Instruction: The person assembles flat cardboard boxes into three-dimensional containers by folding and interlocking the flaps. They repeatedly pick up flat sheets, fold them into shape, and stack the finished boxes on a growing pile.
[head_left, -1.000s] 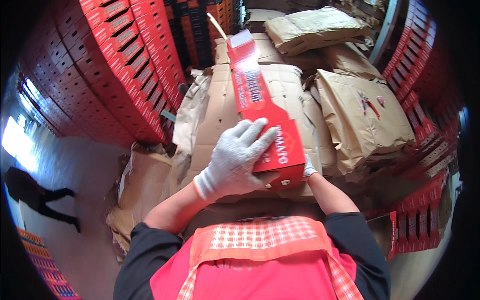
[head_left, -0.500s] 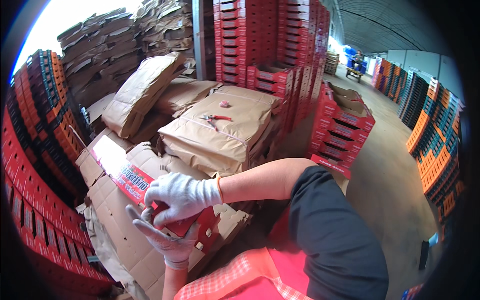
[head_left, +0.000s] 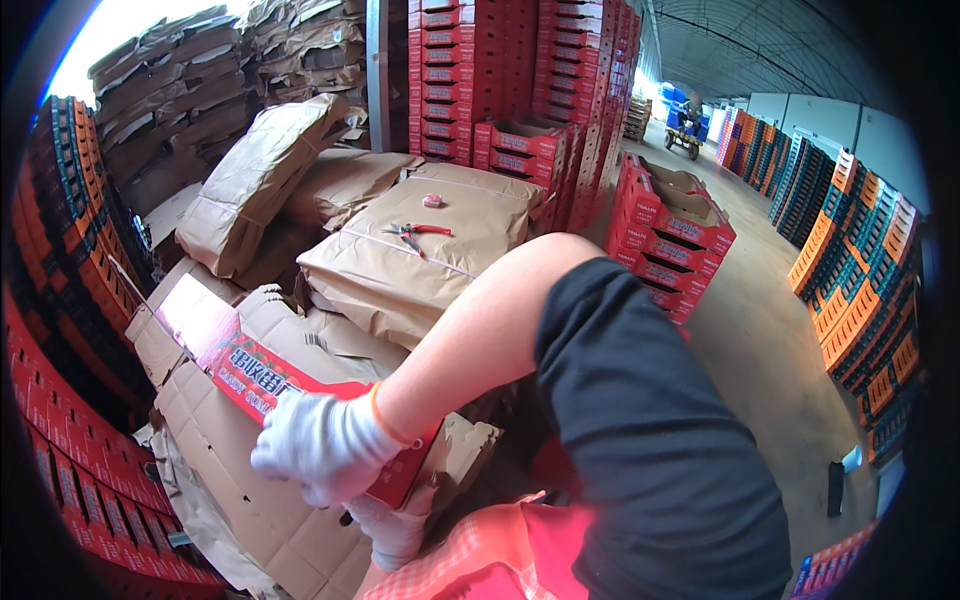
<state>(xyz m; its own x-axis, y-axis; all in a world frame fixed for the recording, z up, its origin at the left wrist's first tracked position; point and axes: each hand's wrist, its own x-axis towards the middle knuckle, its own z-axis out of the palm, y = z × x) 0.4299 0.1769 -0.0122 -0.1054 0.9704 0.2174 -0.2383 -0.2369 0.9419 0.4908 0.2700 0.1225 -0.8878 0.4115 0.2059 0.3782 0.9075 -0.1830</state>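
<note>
Carton (head_left: 248, 382), red, lies over flattened cardboard (head_left: 215, 450), beneath the right hand (head_left: 325, 445). That gloved hand is across it, fingers bent; whether it grips cannot be told. The left hand (head_left: 395, 532), also gloved, is at the carton's near end, partly covered, its hold likewise unclear. Beyond, a paper-wrapped bundle (head_left: 375, 275) bears red-handled snips (head_left: 432, 229) and a small pink item (head_left: 432, 201). Red trays (head_left: 665, 240) stand stacked farther right.

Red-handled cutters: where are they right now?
In the head view, slightly left of centre in the upper half, the cutters lie on the brown paper bundle, just below a small pink item in the picture.
</note>
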